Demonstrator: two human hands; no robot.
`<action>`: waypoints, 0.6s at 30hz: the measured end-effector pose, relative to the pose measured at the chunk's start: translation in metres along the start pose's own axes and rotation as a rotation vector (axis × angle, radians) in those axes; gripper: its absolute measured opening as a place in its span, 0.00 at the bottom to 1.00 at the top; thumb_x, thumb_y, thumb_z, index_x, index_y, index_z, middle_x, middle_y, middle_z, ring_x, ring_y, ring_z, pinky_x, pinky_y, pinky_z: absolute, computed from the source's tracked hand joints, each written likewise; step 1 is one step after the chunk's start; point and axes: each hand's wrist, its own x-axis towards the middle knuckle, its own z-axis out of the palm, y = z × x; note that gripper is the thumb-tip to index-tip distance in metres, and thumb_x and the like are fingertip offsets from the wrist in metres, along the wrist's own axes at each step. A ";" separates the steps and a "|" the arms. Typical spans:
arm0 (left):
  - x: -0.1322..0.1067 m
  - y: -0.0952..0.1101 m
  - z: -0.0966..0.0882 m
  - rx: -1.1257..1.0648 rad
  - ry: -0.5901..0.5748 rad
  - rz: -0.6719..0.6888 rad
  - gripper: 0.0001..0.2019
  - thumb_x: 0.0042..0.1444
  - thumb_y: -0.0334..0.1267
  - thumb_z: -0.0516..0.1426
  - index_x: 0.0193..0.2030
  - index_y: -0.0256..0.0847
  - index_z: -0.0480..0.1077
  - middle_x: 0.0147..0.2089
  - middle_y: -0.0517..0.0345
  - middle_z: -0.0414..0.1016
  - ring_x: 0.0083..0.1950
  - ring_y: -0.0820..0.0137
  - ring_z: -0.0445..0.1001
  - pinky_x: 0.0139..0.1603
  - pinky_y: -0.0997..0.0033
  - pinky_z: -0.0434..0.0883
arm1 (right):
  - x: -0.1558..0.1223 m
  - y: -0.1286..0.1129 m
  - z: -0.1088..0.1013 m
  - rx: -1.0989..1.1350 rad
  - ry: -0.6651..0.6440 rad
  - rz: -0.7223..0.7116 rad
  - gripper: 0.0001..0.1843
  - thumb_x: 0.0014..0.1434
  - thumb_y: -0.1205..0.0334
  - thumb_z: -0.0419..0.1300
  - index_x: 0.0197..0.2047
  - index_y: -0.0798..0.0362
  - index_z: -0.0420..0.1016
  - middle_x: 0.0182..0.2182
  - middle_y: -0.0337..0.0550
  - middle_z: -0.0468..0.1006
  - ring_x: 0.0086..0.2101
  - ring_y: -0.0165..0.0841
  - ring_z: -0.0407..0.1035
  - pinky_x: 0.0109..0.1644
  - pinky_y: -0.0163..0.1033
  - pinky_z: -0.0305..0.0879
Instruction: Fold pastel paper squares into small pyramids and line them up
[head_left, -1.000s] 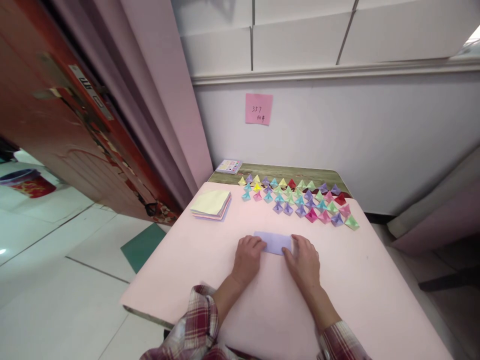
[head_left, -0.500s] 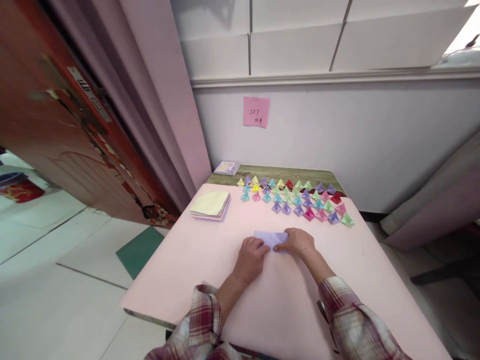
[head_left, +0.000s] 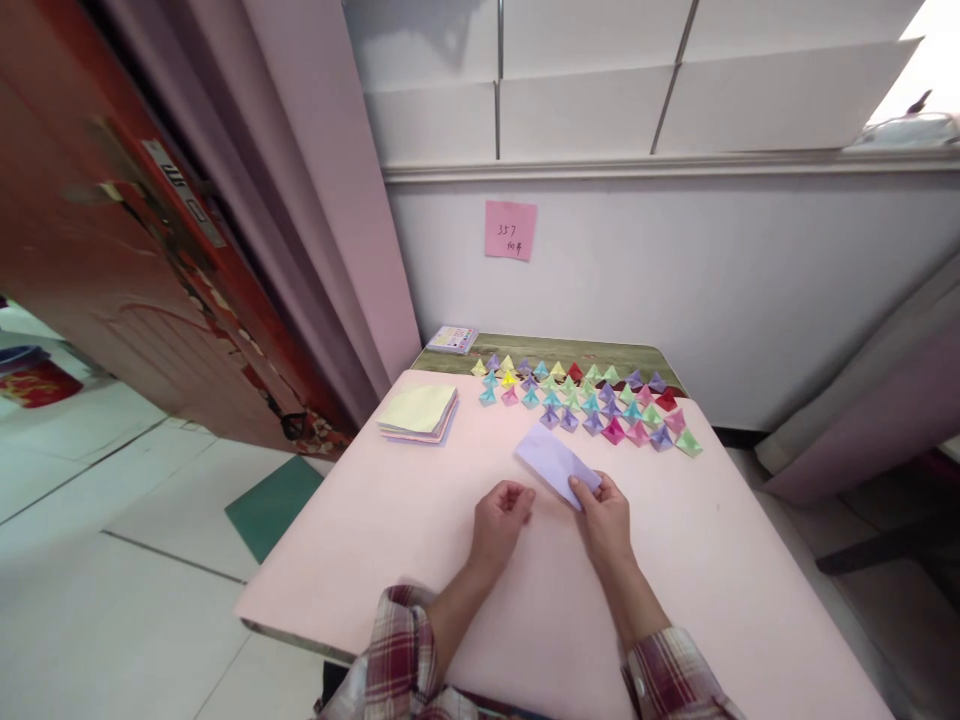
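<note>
A folded sheet of light purple paper (head_left: 556,464) is pinched at its lower right end between the thumb and fingers of my right hand (head_left: 606,512). The sheet is tilted, its far end pointing up and left toward the rows of small folded paper pieces. My left hand (head_left: 501,520) is just left of the sheet and apart from it, its fingers curled in toward the thumb with nothing seen in them. Farther left lies a stack of square paper sheets (head_left: 418,410), pale yellow on top.
Rows of colourful folded paper pieces (head_left: 592,423) stand along the far side of the pink-covered table (head_left: 360,540). A small printed pack (head_left: 453,339) lies at the far left corner. A pink note (head_left: 511,230) hangs on the wall. Left are a curtain (head_left: 360,200) and a red door (head_left: 150,260).
My left hand has let go of the purple paper and drawn slightly down and left. My right hand has lifted and turned the sheet, which now slants.
</note>
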 end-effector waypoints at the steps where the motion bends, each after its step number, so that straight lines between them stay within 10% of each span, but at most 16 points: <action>1: 0.000 0.002 0.006 -0.131 -0.024 -0.115 0.17 0.54 0.49 0.59 0.39 0.36 0.72 0.34 0.52 0.75 0.32 0.69 0.73 0.33 0.69 0.72 | -0.002 0.000 0.002 0.025 -0.012 0.001 0.22 0.45 0.51 0.69 0.39 0.53 0.72 0.28 0.38 0.78 0.28 0.32 0.71 0.32 0.35 0.67; 11: 0.012 0.007 0.016 -0.672 0.073 -0.343 0.15 0.48 0.38 0.64 0.40 0.31 0.73 0.36 0.46 0.79 0.34 0.65 0.78 0.34 0.66 0.76 | -0.006 -0.011 -0.003 -0.051 -0.332 -0.057 0.27 0.59 0.53 0.57 0.60 0.49 0.62 0.36 0.42 0.77 0.33 0.34 0.73 0.39 0.41 0.72; 18: 0.005 0.003 0.013 -0.591 0.010 -0.339 0.15 0.49 0.38 0.64 0.40 0.30 0.73 0.35 0.44 0.79 0.31 0.65 0.78 0.29 0.68 0.75 | 0.002 -0.004 -0.017 -0.324 -0.520 -0.261 0.17 0.52 0.61 0.60 0.46 0.50 0.77 0.37 0.45 0.77 0.32 0.33 0.72 0.32 0.35 0.69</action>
